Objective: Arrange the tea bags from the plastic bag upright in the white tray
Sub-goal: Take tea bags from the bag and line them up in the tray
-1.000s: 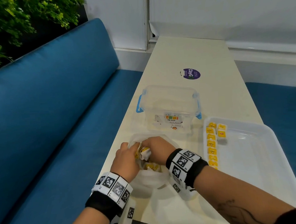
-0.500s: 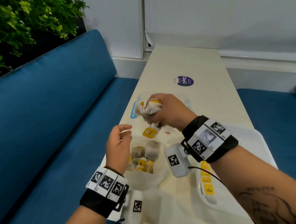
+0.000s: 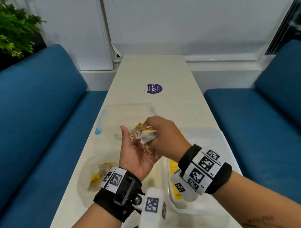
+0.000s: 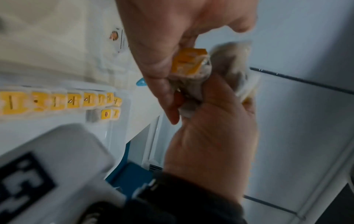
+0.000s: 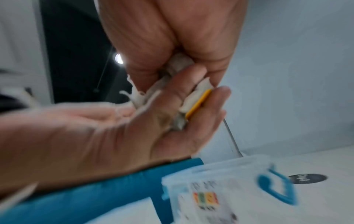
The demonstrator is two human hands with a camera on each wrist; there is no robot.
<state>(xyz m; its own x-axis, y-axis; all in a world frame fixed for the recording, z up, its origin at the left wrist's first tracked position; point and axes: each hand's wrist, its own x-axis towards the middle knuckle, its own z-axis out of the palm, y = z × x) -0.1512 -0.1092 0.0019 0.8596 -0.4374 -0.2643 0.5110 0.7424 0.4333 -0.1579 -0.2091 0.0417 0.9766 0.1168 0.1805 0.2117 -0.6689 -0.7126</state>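
A long cream table (image 3: 154, 72) runs between blue benches, with the white tray (image 4: 63, 125) holding a row of upright yellow-tagged bags (image 4: 57, 101) along one wall. Above the table, the right hand (image 3: 162, 134) clutches a small bunch of tea bags (image 3: 146, 136), strings dangling; the left hand (image 3: 137, 152) lies spread, palm up beneath them, its fingers touching the bunch. More bags sit in the plastic bag (image 3: 97, 176) below. Probably best: tease one bag free by its tag, untangling strings before pulling.

Both wrists wear black straps (image 3: 116, 200) with white blocks (image 3: 201, 170) printed in black square codes; a tattoo (image 3: 260, 222) marks the right forearm.
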